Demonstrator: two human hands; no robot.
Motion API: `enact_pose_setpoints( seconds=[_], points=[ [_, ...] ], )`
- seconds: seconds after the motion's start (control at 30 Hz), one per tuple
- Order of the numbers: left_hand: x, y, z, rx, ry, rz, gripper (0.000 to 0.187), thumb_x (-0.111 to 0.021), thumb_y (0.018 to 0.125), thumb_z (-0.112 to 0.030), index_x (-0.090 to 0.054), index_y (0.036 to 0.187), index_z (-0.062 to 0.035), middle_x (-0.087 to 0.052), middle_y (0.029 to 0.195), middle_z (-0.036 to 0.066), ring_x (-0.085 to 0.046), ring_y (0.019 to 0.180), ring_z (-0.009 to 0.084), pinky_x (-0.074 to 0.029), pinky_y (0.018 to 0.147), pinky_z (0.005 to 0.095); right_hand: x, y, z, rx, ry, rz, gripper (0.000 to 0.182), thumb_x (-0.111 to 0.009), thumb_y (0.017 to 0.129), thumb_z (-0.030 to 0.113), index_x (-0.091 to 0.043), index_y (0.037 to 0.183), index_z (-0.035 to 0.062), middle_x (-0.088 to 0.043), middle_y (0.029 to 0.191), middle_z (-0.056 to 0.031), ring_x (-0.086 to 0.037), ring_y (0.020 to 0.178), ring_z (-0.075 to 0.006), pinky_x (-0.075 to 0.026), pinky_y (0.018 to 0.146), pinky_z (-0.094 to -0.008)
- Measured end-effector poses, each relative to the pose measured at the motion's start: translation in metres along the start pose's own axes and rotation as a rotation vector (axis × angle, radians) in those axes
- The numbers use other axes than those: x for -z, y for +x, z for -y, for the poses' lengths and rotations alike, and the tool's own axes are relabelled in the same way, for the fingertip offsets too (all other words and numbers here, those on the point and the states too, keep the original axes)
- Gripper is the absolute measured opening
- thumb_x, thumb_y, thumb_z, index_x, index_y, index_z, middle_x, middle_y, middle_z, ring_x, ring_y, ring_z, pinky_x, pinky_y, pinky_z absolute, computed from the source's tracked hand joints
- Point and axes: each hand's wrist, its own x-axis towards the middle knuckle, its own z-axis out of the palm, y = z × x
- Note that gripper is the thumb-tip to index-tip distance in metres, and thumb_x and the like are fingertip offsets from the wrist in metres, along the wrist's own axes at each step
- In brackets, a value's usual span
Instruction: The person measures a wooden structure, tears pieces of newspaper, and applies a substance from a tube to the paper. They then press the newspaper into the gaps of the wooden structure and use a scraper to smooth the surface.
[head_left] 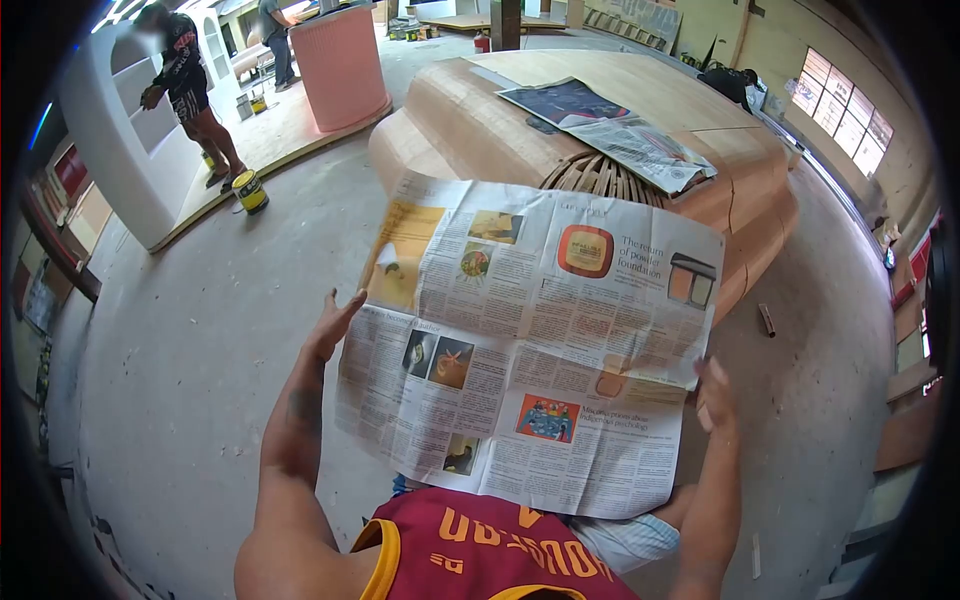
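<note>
A wide newspaper sheet (480,350) is spread in front of my chest, creased by folds and printed with text and small colour pictures. My left hand (340,322) is at its left edge, gripping the paper with part of the fingers hidden behind it. At the right edge, lower down, my right hand (716,396) is closed on the margin, its fingers slightly blurred. Beyond the sheet, more newspaper (620,135) lies on a large curved wooden structure (450,120) whose slatted bend is partly covered by the held page.
A yellow-and-black paint can (250,192) stands on the concrete floor (200,340) at left. Near it a person (190,90) stands beside a white arched panel (120,130). A pink curved counter (340,65) is behind. A short tube-like scrap (767,320) lies at right.
</note>
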Motion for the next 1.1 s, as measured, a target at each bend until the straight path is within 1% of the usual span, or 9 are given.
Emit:
enact_pose_setpoints(
  seconds=[0.13,0.23,0.33,0.6,0.63,0.8,0.93,1.03,1.1],
  points=[
    [0.003,0.071,0.064,0.169,-0.335,0.438,0.063,-0.081,0.093,-0.049,-0.068,0.133,-0.0015,-0.073,0.121,0.015,-0.066,0.119,0.0235,-0.055,0.096,0.0455,-0.012,-0.036,0.010,-0.102,-0.178,0.129,0.063,-0.079,0.096,0.014,-0.050,0.148,-0.0057,-0.072,0.124,-0.0130,-0.069,0.105,-0.0173,-0.053,0.093,-0.0311],
    [0.007,0.039,0.022,-0.038,-0.437,0.414,0.029,-0.074,0.102,-0.036,-0.078,0.103,-0.0066,-0.074,0.093,0.000,-0.068,0.089,0.0113,-0.054,0.076,0.0328,-0.007,-0.039,0.004,0.005,-0.226,0.050,0.061,-0.075,0.095,0.004,-0.047,0.149,-0.0046,-0.073,0.119,-0.0134,-0.070,0.102,-0.0170,-0.054,0.091,-0.0303],
    [0.030,0.006,-0.026,-0.197,-0.395,0.299,0.020,-0.074,0.103,-0.028,-0.078,0.102,-0.0079,-0.074,0.090,-0.002,-0.067,0.078,0.0098,-0.052,0.073,0.0247,-0.016,-0.058,0.015,0.171,-0.109,-0.047,0.062,-0.071,0.095,-0.001,-0.044,0.151,-0.0024,-0.072,0.121,-0.0153,-0.069,0.106,-0.0177,-0.053,0.096,-0.0303],
    [0.059,-0.064,-0.143,-0.658,-0.568,0.020,0.036,-0.069,0.106,-0.018,-0.063,0.139,-0.0057,-0.074,0.093,0.002,-0.067,0.080,0.0077,-0.053,0.071,0.0248,-0.025,-0.096,0.087,0.527,-0.201,-0.081,0.057,-0.071,0.098,0.001,-0.052,0.152,-0.0005,-0.065,0.137,-0.0116,-0.057,0.129,-0.0190,-0.047,0.111,-0.0341],
    [0.067,-0.069,-0.154,-0.701,-0.542,-0.019,0.037,-0.068,0.106,-0.018,-0.062,0.141,-0.0058,-0.074,0.094,0.002,-0.067,0.080,0.0072,-0.053,0.071,0.0244,-0.041,-0.110,0.105,0.581,-0.261,-0.108,0.038,-0.073,0.097,0.003,-0.066,0.134,0.0006,-0.065,0.131,-0.0083,-0.057,0.128,-0.0186,-0.046,0.112,-0.0352],
    [0.115,-0.073,-0.180,-0.926,-0.116,-0.243,0.042,-0.069,0.106,-0.019,-0.059,0.145,-0.0055,-0.073,0.099,0.002,-0.067,0.088,0.0091,-0.053,0.083,0.0290,-0.028,-0.122,0.139,0.945,-0.595,-0.243,0.019,-0.078,0.094,0.006,-0.067,0.109,0.0027,-0.060,0.129,-0.0080,-0.058,0.122,-0.0181,-0.047,0.109,-0.0355],
    [0.071,-0.136,-0.232,-1.212,-0.181,-0.493,0.050,-0.080,0.097,-0.024,-0.064,0.139,-0.0016,-0.070,0.131,0.017,-0.062,0.131,0.0248,-0.046,0.112,0.0413,-0.061,-0.134,0.197,1.193,-0.594,-0.239,0.012,-0.074,0.095,0.006,-0.067,0.105,0.0045,-0.057,0.133,-0.0117,-0.059,0.113,-0.0197,-0.049,0.103,-0.0354],
    [-0.007,-0.216,-0.260,-1.271,0.345,-0.039,0.049,-0.079,0.095,-0.027,-0.067,0.135,-0.0022,-0.068,0.138,0.021,-0.058,0.137,0.0326,-0.046,0.113,0.0468,-0.101,-0.147,0.246,1.156,-0.585,-0.184,0.008,-0.070,0.096,0.006,-0.067,0.103,0.0048,-0.061,0.126,-0.0103,-0.060,0.110,-0.0197,-0.049,0.102,-0.0347],
    [-0.026,-0.239,-0.291,-1.253,0.610,0.348,0.042,-0.076,0.096,-0.027,-0.071,0.130,-0.0020,-0.074,0.124,0.021,-0.069,0.119,0.0327,-0.054,0.100,0.0444,-0.109,-0.152,0.282,1.218,-0.795,-0.237,0.009,-0.068,0.097,0.008,-0.067,0.104,0.0034,-0.065,0.119,-0.0084,-0.062,0.109,-0.0184,-0.049,0.100,-0.0337]
  ],
)
